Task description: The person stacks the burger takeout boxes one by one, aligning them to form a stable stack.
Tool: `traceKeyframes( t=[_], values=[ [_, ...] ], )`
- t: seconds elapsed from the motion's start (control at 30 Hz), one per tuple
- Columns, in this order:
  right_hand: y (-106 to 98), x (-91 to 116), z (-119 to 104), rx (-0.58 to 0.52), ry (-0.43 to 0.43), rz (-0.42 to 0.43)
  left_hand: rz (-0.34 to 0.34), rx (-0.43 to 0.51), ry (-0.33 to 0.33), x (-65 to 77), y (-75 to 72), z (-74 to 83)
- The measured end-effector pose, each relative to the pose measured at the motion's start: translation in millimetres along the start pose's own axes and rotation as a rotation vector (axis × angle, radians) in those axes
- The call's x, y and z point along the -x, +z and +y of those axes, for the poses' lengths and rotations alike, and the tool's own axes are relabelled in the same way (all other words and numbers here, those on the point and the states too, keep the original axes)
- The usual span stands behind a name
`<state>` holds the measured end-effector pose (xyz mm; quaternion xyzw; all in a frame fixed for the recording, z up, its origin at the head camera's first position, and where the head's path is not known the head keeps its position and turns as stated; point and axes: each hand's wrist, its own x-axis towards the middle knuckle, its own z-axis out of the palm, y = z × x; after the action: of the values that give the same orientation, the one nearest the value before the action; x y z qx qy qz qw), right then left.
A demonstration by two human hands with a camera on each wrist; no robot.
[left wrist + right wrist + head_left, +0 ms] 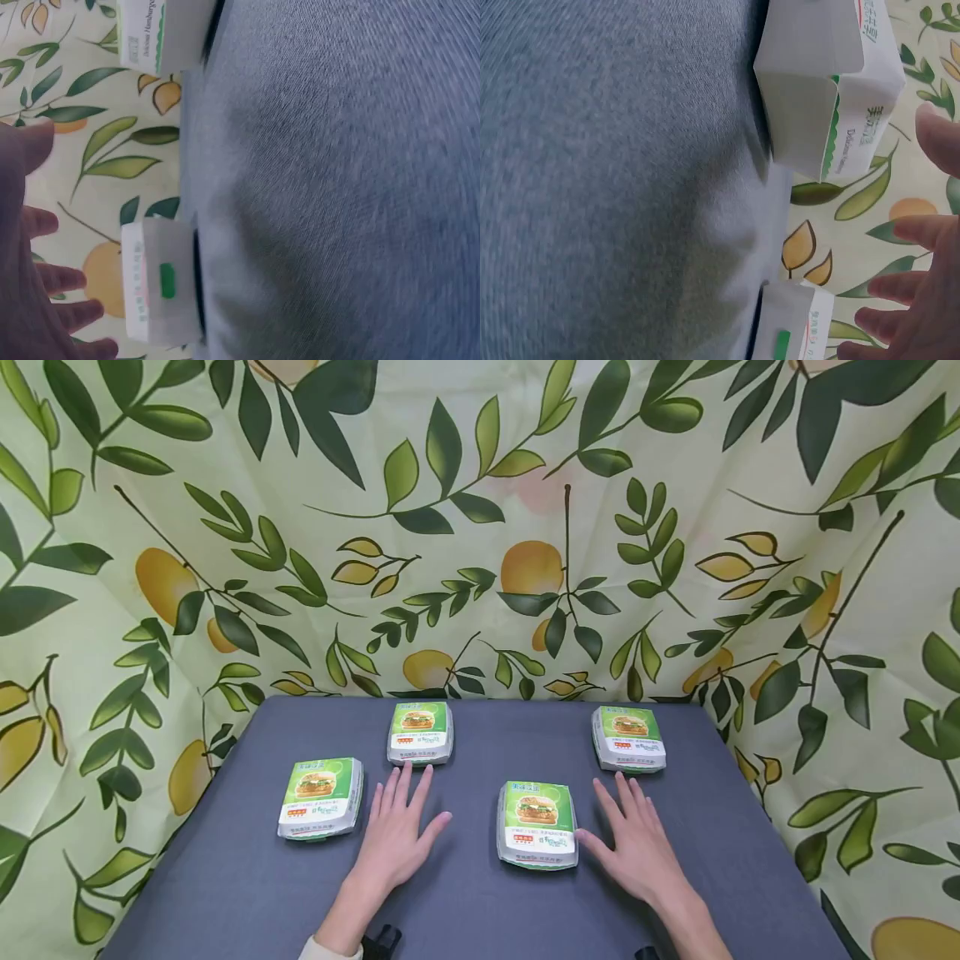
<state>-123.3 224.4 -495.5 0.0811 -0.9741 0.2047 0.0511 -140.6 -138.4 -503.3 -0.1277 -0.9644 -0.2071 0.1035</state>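
Note:
My left hand (397, 831) is held out with its fingers spread, the fingertips right at the front edge of the back-left hamburger box (420, 733). A second hamburger box (321, 799) sits just left of that hand. On the other side, my right hand (637, 843) also has straight, spread fingers. Its thumb tip overlaps the right edge of the middle hamburger box (537, 825) in the head view, and its fingertips point at the back-right hamburger box (628, 739). Both wrist views show the hands (37, 285) (915, 292) holding nothing. All the boxes are closed, green and white.
The boxes lie on a table with a dark grey-blue cloth (465, 910). Behind it and at both sides hangs a white curtain (465, 552) printed with leaves and orange fruit. Black straps (382, 941) show at the wrists.

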Motion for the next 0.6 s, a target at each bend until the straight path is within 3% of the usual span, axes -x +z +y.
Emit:
traceKeyframes(
  t=[0.13,0.4,0.6],
  values=[
    [3.1,-1.9,-1.5,-0.086,0.027,-0.047,0.001,0.132,0.004,-2.9,3.9,4.1],
    [8.5,-7.7,-3.8,-0.202,0.036,-0.072,-0.119,0.461,-0.083,-9.4,12.7,20.2],
    [13.2,-8.8,-3.8,-0.322,0.07,-0.151,-0.184,0.63,-0.075,-13.5,19.7,35.1]
  ],
)
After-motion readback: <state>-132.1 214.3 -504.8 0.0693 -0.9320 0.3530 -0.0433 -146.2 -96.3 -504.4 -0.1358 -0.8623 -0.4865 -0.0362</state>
